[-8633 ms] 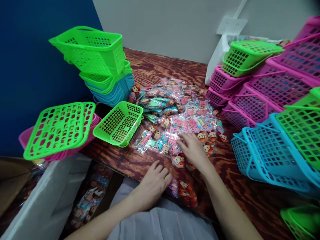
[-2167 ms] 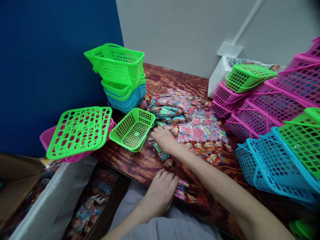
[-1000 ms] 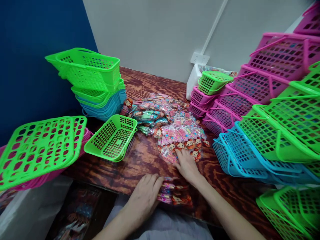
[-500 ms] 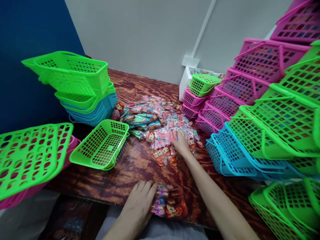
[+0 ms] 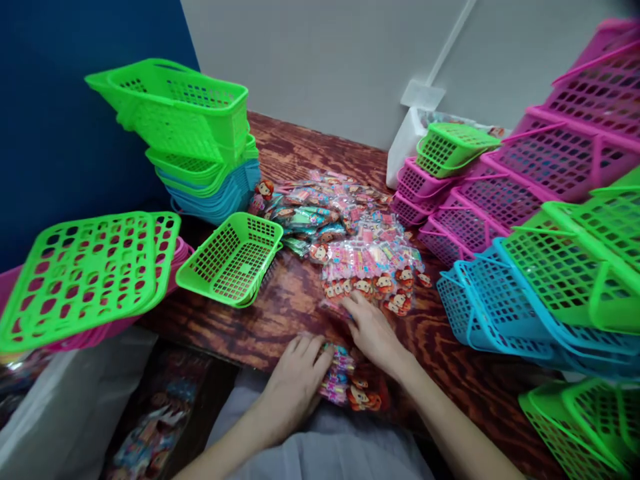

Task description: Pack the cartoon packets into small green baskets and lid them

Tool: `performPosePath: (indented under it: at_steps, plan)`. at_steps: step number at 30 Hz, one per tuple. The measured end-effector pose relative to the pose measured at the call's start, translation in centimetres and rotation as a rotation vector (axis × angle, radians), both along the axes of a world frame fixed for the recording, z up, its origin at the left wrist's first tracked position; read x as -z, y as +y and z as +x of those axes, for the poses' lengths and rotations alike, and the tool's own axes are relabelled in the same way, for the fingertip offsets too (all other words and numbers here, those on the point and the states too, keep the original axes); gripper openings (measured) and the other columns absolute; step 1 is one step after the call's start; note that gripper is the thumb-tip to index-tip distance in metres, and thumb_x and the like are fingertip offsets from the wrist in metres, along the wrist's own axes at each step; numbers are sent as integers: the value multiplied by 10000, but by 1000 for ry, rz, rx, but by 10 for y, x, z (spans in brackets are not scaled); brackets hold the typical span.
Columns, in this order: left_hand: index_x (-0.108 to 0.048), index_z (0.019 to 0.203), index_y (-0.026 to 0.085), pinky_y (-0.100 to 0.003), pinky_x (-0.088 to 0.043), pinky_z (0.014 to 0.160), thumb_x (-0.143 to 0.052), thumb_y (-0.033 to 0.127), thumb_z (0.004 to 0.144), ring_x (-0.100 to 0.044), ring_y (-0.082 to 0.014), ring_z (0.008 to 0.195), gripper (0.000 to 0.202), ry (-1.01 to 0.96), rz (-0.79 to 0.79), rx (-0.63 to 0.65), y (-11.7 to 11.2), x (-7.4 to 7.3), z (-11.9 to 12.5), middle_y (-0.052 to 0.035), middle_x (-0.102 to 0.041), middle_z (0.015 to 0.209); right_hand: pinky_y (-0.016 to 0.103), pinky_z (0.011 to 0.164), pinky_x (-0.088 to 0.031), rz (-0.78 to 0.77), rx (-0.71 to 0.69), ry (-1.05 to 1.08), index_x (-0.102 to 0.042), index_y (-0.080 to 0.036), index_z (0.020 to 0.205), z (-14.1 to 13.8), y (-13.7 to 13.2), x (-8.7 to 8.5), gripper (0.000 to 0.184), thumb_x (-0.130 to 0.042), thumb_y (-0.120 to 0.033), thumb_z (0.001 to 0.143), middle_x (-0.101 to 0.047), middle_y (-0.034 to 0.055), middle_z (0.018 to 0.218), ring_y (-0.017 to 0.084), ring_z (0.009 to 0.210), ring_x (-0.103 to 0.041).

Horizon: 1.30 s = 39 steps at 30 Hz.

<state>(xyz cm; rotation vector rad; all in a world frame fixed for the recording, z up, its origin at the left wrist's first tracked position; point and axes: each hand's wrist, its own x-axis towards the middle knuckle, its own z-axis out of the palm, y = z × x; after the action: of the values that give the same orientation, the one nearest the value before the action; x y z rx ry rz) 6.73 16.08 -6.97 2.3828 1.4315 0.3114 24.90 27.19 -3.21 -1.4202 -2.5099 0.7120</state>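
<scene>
Packet bunch (image 5: 338, 379): front of the bench (image 5: 300, 300), left hand (image 5: 297, 370) over one end; can't tell how firm that grip is.
Right hand (image 5: 373, 333): just slid back closer to the bunch, probably mid-gather; grip's contents unclear.
Packet spread (image 5: 373, 263): right by its fingertips.

- Mid-surface (image 5: 295, 293): the packet pile (image 5: 370, 260), the right hand (image 5: 373, 330) at its near side.
- Near edge: a packet row (image 5: 357, 390), the left hand (image 5: 295, 373) on its left end.
- Left of the pile: a single basket (image 5: 233, 260); behind it, a basket stack (image 5: 180, 127).
- Near left corner: nested baskets (image 5: 90, 273).
- Right edge: piled baskets (image 5: 543, 230); behind them, a box (image 5: 405, 143).
</scene>
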Motion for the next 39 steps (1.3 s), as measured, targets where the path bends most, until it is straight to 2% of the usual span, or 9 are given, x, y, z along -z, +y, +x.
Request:
performPosePath:
  at_steps: [6,12,18,22,26,30,32,35,39]
  plan:
    - [-528,1291,213,-607,-168,1177,-681,144,748,-34,-387,1502,569,-80,154,-73,-9,-1,-3,-157,-74,1630,416,1095,-402,-179,-9,157,-387,-238,1465,13,-41,18,695,-437,-21,806,-522,97,1385,214,1285,-504]
    - [-528,1309,240,-639,-152,1169,-712,168,746,24,-418,1501,597,-62,153,-68,-10,-4,-6,-115,175,1639,420,1038,-447,-340,76,273,-399,-257,1457,29,-45,25,707,-526,-85,783,-634,62,1198,201,1118,-600]
    - [-347,1474,145,-640,-90,1171,-591,128,799,10,-404,1504,718,21,204,-26,-5,-5,-2,-209,40,1638,422,1041,-429,-269,82,268,-515,-232,1348,16,-53,16,599,-496,-58,776,-632,80,1246,216,1149,-579]
    - [-146,1563,152,-650,-20,1167,-480,104,838,-294,-335,1431,800,115,196,54,7,-8,3,-193,-348,1539,328,866,-478,-320,-54,200,-690,-183,956,11,-42,0,262,-495,-90,807,-709,61,975,214,935,-631]
    - [-348,1486,82,-566,-139,1186,-436,168,887,-525,-279,1156,612,172,63,98,15,-10,5,-143,-602,1249,278,725,-480,-548,-101,283,-721,-181,850,25,9,-3,242,-563,-361,883,-711,14,806,199,785,-635]
    - [-491,1379,109,-502,-315,1105,-478,223,887,-497,-292,1153,505,144,-4,79,17,-8,6,-142,-582,1261,422,967,-409,-14,483,144,-670,-178,1134,25,71,14,368,-548,-428,894,-681,125,1137,288,1088,-582]
    - [-483,1386,115,-486,-339,1082,-515,235,860,-483,-301,1171,541,138,-32,50,16,-7,6,-147,-568,1285,516,1028,-338,126,630,-20,-523,-132,1347,16,89,24,604,-616,-460,848,-569,215,1321,364,1248,-470]
    - [-452,1413,135,-478,-330,1087,-546,216,818,-468,-301,1204,608,119,-48,39,13,-3,6,-144,-546,1336,544,1043,-312,218,610,-108,-356,-90,1453,5,95,37,754,-649,-393,828,-495,256,1383,387,1305,-406]
    - [-392,1457,126,-468,-326,1083,-506,167,823,-465,-297,1230,645,108,15,30,9,5,4,-155,-531,1379,468,1043,-356,323,490,-31,-375,-160,1434,14,81,42,659,-609,-232,822,-512,177,1344,323,1253,-448]
